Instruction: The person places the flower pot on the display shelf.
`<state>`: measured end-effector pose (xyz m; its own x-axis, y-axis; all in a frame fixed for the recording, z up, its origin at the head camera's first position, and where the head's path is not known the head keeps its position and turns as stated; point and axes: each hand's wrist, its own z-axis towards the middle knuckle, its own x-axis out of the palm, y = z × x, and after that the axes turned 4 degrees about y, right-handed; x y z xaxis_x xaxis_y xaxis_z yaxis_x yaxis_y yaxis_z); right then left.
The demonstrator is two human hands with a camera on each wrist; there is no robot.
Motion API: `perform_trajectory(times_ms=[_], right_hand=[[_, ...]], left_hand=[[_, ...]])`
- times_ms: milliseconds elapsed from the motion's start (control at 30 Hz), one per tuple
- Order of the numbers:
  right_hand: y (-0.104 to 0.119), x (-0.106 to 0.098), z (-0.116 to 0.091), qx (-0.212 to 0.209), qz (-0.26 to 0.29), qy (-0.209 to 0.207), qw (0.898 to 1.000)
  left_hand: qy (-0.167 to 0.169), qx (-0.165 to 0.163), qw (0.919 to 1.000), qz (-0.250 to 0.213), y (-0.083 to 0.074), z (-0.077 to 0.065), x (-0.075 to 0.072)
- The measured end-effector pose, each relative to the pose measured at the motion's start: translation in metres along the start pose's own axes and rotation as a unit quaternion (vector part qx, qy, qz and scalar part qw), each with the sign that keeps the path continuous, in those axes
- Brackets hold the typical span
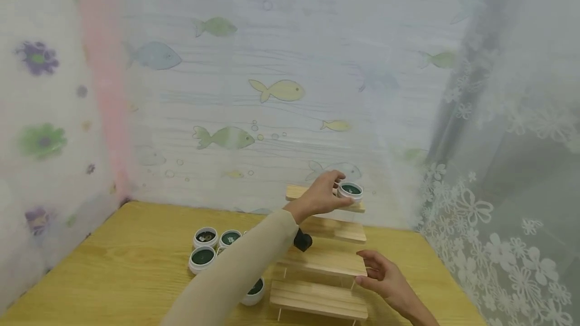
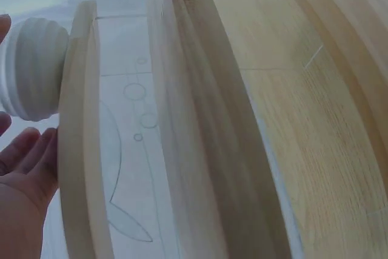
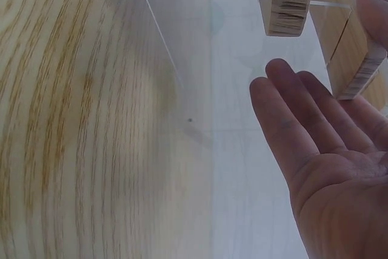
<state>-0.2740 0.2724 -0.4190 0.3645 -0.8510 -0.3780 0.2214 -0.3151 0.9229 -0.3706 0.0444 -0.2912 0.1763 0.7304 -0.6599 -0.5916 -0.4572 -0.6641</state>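
Note:
A tiered wooden display stand, with several pale boards at rising heights, stands on the table. At the right end of its top board sits a white ribbed jar with a dark green top. My left hand reaches across and holds this jar, thumb along its front and fingers curled at its left and back. In the left wrist view, some of its fingertips lie right at the board's edge. By the right end of a lower board is my right hand, its fingers fairly straight and its thumb at the board's end.
To the left of the stand, several similar white jars with dark tops are grouped on the yellow wood-grain table, some hidden behind the left sleeve. A fish-patterned curtain hangs behind; lace fabric is at the right.

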Motion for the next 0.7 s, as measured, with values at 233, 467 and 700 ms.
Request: perform_trajectory(times_ms=[233, 467, 700], right_hand=[[0.002, 0.002, 0.0, 0.01, 0.002, -0.002, 1.0], [0.002, 0.002, 0.001, 0.01, -0.001, 0.012, 1.0], [0.001, 0.0, 0.001, 0.01, 0.007, 0.009, 1.0]], left_hand=[[-0.007, 0.025, 0.9997, 0.0, 0.0, -0.031, -0.015], [-0.02, 0.05, 0.9983, 0.025, 0.001, -0.072, -0.032], [-0.039, 0.11, 0.9918, 0.051, 0.007, -0.119, -0.048]])
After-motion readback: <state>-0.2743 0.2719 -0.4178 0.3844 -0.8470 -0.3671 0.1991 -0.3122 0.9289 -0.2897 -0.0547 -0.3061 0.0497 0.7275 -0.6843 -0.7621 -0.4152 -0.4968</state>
